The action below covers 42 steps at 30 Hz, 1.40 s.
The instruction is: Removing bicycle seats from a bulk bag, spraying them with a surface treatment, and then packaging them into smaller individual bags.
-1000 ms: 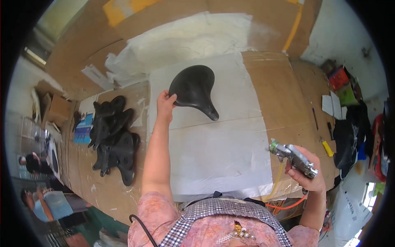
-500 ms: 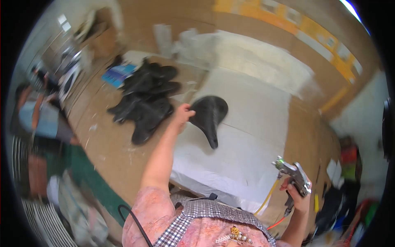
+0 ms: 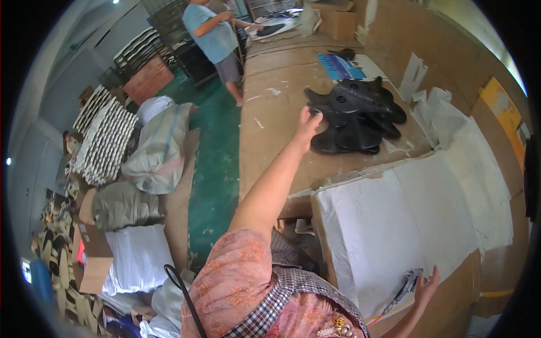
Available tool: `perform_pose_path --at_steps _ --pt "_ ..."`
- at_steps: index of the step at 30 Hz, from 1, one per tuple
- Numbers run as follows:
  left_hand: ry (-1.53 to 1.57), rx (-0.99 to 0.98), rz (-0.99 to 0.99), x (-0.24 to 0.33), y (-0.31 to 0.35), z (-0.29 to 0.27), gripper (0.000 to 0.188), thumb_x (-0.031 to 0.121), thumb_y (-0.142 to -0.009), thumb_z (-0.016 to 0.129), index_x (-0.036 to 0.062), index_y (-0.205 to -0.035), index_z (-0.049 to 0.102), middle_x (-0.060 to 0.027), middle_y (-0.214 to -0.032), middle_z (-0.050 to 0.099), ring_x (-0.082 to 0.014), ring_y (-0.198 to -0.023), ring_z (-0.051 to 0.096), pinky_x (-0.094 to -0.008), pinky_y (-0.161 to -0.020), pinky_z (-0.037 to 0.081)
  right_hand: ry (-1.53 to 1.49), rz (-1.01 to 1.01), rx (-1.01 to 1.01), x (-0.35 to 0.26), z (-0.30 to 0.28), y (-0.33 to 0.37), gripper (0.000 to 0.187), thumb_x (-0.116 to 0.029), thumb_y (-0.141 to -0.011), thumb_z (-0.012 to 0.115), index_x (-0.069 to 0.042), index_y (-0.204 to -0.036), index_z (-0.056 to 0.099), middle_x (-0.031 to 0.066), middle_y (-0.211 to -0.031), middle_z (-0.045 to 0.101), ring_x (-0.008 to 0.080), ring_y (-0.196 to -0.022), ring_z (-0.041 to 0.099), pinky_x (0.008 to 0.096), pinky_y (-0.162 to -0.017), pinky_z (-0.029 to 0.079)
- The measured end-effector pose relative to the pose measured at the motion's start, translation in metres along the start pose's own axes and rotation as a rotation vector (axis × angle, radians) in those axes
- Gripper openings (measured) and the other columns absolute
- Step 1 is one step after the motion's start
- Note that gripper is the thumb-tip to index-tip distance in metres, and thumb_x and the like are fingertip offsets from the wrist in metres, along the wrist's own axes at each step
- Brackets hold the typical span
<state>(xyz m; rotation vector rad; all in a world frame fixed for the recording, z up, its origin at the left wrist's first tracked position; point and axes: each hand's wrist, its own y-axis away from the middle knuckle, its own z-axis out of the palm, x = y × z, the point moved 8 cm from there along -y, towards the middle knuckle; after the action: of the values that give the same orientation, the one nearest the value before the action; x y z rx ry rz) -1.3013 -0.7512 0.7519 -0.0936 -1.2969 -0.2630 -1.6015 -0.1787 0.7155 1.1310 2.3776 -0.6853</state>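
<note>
- Head view, far side: the left hand (image 3: 307, 127) is stretched out over the cardboard-covered bench (image 3: 270, 124), fingers loosely spread and touching the near edge of the pile of black saddle shells (image 3: 354, 115); nothing is closed in the hand yet; the pile sits toward the far end of the bench, just beside a blue printed sheet (image 3: 340, 66).
- To do it well, I'd say take only the top shell by its narrow nose, pinch it firmly, and lift it straight off so the rest of the heap doesn't slide.
- Head view, near side: the right hand (image 3: 424, 288) rests at the lower edge of the white padded sheet (image 3: 394, 225), fingers open and lying against a metal hand tool (image 3: 403, 290); I cannot tell whether it truly grips it.
- Beyond the bench another person (image 3: 217, 39) stands working; best keep the reach clear of them.
</note>
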Motion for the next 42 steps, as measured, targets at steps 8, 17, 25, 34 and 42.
perform_pose_path --at_steps 8,17,25,34,42 --pt "0.03 0.149 -0.242 -0.036 0.085 -0.301 0.035 0.02 -0.085 0.056 0.0073 -0.117 0.045 -0.0106 -0.106 0.058 -0.0245 -0.082 0.062 -0.0337 -0.072 0.049 -1.412 -0.949 -0.544 -0.493 -0.017 0.046 0.024 -0.016 -0.079 0.062 -0.005 -0.099 0.058 0.0129 -0.06 0.057 0.0182 -0.051 0.055 0.0298 -0.049 0.046" --pt "0.145 0.969 -0.101 0.012 0.317 -0.635 0.036 0.022 -0.081 0.057 0.0069 -0.113 0.047 -0.0102 -0.1 0.059 -0.0222 -0.075 0.061 -0.031 -0.063 0.048 -2.066 -1.563 -1.852 -0.708 0.003 0.156 0.013 -0.005 -0.081 0.063 -0.009 -0.092 0.057 0.0103 -0.064 0.058 0.0179 -0.051 0.055 0.0239 -0.039 0.038" --pt "0.356 1.424 0.001 0.008 0.491 -0.709 0.028 0.016 -0.081 0.057 0.0062 -0.106 0.05 -0.0083 -0.084 0.058 -0.0228 -0.066 0.059 -0.0326 -0.057 0.047 -1.948 -1.816 -2.469 -0.784 0.075 0.216 0.012 -0.012 -0.084 0.054 -0.001 -0.079 0.058 0.0139 -0.071 0.057 0.0203 -0.05 0.051 0.0281 -0.039 0.034" --pt "-0.072 0.725 0.685 0.3 0.379 -0.585 0.017 0.011 -0.085 0.051 -0.0028 -0.095 0.056 -0.0078 -0.074 0.055 -0.0245 -0.075 0.056 -0.0345 -0.07 0.045 -0.808 -1.255 -1.912 -0.823 0.396 0.243 0.029 -0.005 -0.078 0.064 -0.005 -0.106 0.056 0.0004 -0.072 0.057 0.007 -0.064 0.053 0.0229 -0.057 0.044" --pt "-0.406 -0.496 0.993 0.416 0.239 -0.442 0.014 0.013 -0.085 0.052 -0.0005 -0.083 0.054 -0.0162 -0.073 0.057 -0.0325 -0.058 0.056 -0.0371 -0.051 0.045 -0.463 -0.659 -1.49 -0.703 0.69 0.1 0.022 -0.005 -0.076 0.063 0.001 -0.096 0.056 0.0022 -0.062 0.055 0.0071 -0.051 0.051 0.0226 -0.045 0.04"
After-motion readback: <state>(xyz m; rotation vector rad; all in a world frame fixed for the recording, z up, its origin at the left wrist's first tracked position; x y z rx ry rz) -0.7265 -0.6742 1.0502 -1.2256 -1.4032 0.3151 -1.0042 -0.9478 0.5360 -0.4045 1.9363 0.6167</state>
